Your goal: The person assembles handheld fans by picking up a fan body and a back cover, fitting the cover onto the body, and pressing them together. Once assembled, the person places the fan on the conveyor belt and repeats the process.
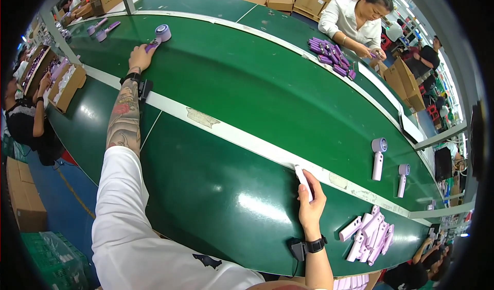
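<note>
My left arm stretches far out over the green conveyor belt. The fingers of my left hand (140, 57) are closed round the purple handle of a small handheld fan (163, 32) with a round lilac head. Near the table's front, my right hand (312, 200) grips a slim pale lilac fan handle shell (303, 181) upright between thumb and fingers. To the right of that hand lies a pile of similar lilac handle shells (371, 234) on the dark green table.
Two lilac fans (378, 159) rest on the belt (267, 99) at the right; more purple ones (107, 30) lie far left. Across the belt, a person in white (355, 25) works beside a heap of purple handle parts (332, 57). White rails (242, 139) border the belt; a metal post (59, 35) stands left.
</note>
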`<state>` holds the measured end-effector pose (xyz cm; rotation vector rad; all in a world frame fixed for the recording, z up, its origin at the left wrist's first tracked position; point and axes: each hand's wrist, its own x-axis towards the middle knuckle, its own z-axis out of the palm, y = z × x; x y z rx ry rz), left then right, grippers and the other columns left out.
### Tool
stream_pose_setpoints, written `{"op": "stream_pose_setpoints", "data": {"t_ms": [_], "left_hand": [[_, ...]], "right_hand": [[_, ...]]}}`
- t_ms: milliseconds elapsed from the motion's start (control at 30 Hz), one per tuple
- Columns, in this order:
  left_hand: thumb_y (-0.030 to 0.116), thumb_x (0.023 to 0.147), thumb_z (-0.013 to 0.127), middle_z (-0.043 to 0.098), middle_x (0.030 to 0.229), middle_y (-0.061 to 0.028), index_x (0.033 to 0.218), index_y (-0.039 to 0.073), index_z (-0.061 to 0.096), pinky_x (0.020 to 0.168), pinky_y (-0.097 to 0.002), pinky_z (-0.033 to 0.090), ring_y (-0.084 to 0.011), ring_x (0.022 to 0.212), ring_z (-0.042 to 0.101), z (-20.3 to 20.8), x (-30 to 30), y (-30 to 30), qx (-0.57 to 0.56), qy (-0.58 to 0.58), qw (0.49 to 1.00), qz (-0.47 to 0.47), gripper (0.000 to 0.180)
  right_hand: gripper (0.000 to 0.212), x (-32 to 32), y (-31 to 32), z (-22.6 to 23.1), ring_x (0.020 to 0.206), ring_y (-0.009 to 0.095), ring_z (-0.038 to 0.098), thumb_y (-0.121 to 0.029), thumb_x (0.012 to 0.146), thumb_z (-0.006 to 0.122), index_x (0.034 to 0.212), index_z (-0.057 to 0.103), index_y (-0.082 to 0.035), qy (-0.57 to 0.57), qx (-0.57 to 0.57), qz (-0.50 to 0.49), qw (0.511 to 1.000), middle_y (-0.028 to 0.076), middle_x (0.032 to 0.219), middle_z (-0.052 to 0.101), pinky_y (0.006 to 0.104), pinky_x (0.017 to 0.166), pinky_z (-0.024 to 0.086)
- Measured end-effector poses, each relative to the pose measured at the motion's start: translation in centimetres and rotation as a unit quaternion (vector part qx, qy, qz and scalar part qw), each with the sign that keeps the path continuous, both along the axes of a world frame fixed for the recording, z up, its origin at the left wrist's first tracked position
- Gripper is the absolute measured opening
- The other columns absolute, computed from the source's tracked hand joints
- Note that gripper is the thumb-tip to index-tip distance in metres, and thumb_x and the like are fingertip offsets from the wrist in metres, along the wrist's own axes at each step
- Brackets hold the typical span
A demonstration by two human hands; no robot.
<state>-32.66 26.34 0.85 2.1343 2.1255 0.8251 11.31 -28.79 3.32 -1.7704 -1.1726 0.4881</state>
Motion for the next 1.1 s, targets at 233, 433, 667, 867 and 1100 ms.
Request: {"op": "stream_pose_setpoints", "data": {"t_ms": [233, 433, 667, 867, 1100], "left_hand": [[0.029, 0.090, 0.068, 0.065, 0.076, -0.0088, 0.103, 0.002, 0.065, 0.065, -0.0345, 0.051, -0.0212, 0.070, 0.066, 3.5, 5.2, -4.4, -0.305, -0.442, 0.826, -0.170, 0.031], [0.004, 0.094, 0.060, 0.064, 0.101, -0.0108, 0.121, 0.001, 0.052, 0.070, -0.0293, 0.054, -0.0169, 0.079, 0.062, 7.2, 18.3, -23.2, -0.278, -0.723, 0.535, -0.338, 0.029], [0.026, 0.105, 0.053, 0.065, 0.105, -0.0138, 0.125, 0.003, 0.051, 0.076, -0.0332, 0.058, -0.0207, 0.086, 0.067, 4.9, 26.6, -36.0, -0.428, -0.739, 0.396, -0.338, 0.031], [0.034, 0.108, 0.045, 0.066, 0.106, -0.0150, 0.123, 0.003, 0.052, 0.075, -0.0324, 0.058, -0.0186, 0.083, 0.068, 2.6, 28.3, -42.2, -0.360, -0.659, 0.563, -0.347, 0.035], [0.029, 0.110, 0.043, 0.061, 0.124, -0.0099, 0.132, 0.003, 0.049, 0.095, -0.0322, 0.051, -0.0162, 0.109, 0.062, 2.8, 28.9, -44.6, -0.340, -0.663, 0.553, -0.373, 0.035]], "right_hand": [[0.038, -0.3, 0.7, -0.5, 0.072, 0.008, 0.056, -0.016, 0.096, 0.061, 0.132, 0.063, -0.004, 0.001, 0.029, 0.015, 0.999, 0.004, 0.099, 0.068, 0.0229, 0.062, 0.048], [0.037, -0.4, 0.6, 0.4, 0.078, 0.010, 0.060, -0.017, 0.098, 0.060, 0.133, 0.062, -0.005, 0.096, 0.037, 0.008, 0.995, 0.007, 0.103, 0.070, 0.0250, 0.068, 0.050], [0.042, 0.2, 1.1, 0.2, 0.081, 0.008, 0.057, -0.015, 0.101, 0.055, 0.142, 0.054, -0.005, 0.197, 0.053, 0.027, 0.979, 0.007, 0.118, 0.067, 0.0217, 0.068, 0.049], [0.041, -0.2, 0.9, 0.4, 0.087, 0.011, 0.059, -0.012, 0.099, 0.055, 0.139, 0.053, -0.005, 0.162, 0.110, 0.028, 0.980, 0.009, 0.124, 0.064, 0.0265, 0.078, 0.051], [0.040, -1.9, -0.1, 1.5, 0.100, 0.020, 0.065, -0.008, 0.094, 0.058, 0.133, 0.054, -0.004, 0.032, 0.107, 0.046, 0.993, 0.011, 0.125, 0.063, 0.0340, 0.088, 0.053]]}}
